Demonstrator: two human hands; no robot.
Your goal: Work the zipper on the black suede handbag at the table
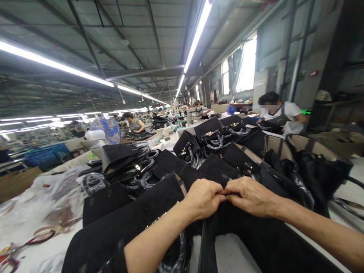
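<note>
Both my hands meet at the top edge of a black suede handbag (250,242) in front of me. My left hand (203,199) is closed, its fingers curled and pinching the bag's rim. My right hand (250,196) is closed too, gripping the same rim, fingertips touching those of the left. Another black handbag (125,223) with a metal clasp lies under my left forearm. What the fingers pinch between them is hidden.
Several black handbags (210,131) with wrapped handles crowd the table ahead. Tan-lined open bags (309,155) stand at the right. A blue fan (106,131) stands at the left, above clear plastic wrap (36,204). Other people work at the back and right.
</note>
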